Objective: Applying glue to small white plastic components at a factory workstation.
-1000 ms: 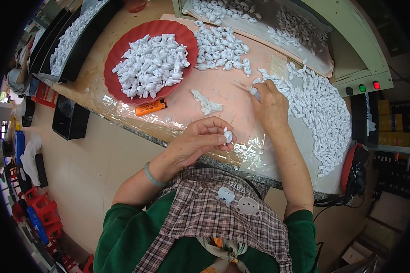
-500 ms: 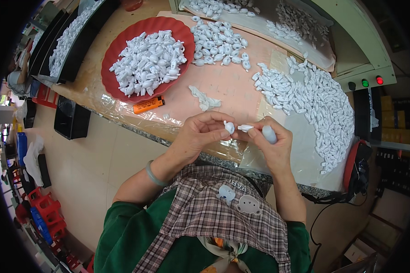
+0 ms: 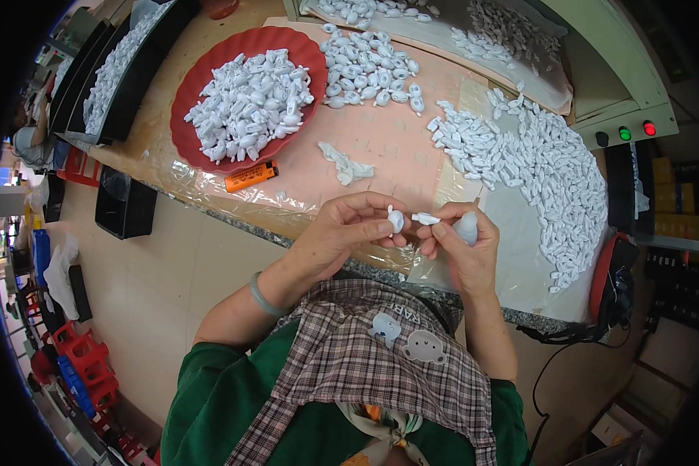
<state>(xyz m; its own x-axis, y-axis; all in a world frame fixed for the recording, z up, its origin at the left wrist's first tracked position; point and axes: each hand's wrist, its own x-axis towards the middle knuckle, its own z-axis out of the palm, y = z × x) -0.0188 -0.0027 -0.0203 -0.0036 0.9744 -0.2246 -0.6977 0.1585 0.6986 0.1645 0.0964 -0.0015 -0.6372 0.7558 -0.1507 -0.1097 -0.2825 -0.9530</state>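
Between the thumb and fingers of my left hand [image 3: 338, 233] is a small white rounded plastic part [image 3: 396, 220] with a projecting tip. Facing it across a narrow gap, a small white elongated plastic piece [image 3: 425, 219] is pinched in the fingertips of my right hand [image 3: 474, 260]. That same hand also keeps a small translucent squeeze bottle [image 3: 466, 227] tucked against the thumb and index finger; its lower part is hidden. Both hands are held over the table's near edge. Many loose elongated white pieces [image 3: 551, 179] are spread to the right.
A red scalloped bowl [image 3: 180, 128] heaped with white parts stands left, beside an orange cylinder [image 3: 251, 177]. Crumpled tissue [image 3: 345, 164] lies mid-table. More rounded parts [image 3: 369, 70] lie behind. A green metal housing [image 3: 637, 85] with lit buttons rises at back right; black bins [image 3: 136, 101] stand left.
Both hands have shifted slightly right. The rounded part has turned a little in my left fingers, and the bottle has tilted in my right hand. Both hands keep their grip.
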